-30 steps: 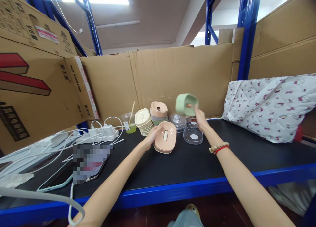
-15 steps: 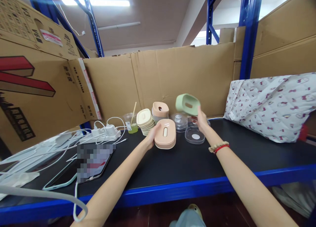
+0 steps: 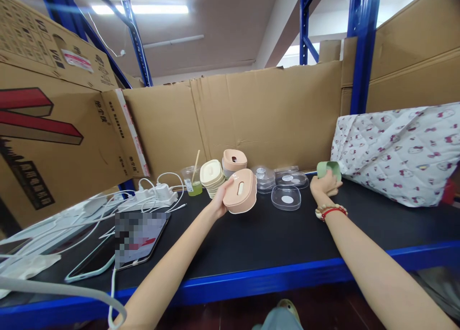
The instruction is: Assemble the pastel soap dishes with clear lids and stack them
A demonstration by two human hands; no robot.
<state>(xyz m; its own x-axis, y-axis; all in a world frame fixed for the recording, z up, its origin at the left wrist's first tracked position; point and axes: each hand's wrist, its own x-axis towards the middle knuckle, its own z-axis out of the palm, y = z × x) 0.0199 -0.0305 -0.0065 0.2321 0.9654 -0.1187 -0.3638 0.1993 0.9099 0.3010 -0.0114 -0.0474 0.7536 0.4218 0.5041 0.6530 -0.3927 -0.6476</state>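
Observation:
My left hand [image 3: 218,201] is closed on the left side of a pink box [image 3: 245,203] with rounded corners and an oblong slot in its top. It holds the box tilted above the black shelf, and something cream shows through the slot. Over on the right, my right hand [image 3: 322,185] is wrapped around a small green container [image 3: 332,167] beside the patterned quilted cover. My hand hides much of that container. Behind the pink box are a stack of cream lids [image 3: 211,173] and a stack of pink and grey boxes [image 3: 235,158].
Clear plastic lids [image 3: 286,197] lie between my hands, with a stack of clear pieces [image 3: 265,179] behind. A cup with green liquid [image 3: 196,188], a power strip [image 3: 158,195], cables and a tablet [image 3: 145,246] occupy the left. A quilted cover [image 3: 398,153] borders the right; cardboard [image 3: 273,114] stands behind.
My right hand has carried the green container right and down, from above the clear lids to beside the quilted cover. My left hand has tilted the pink box and raised it slightly.

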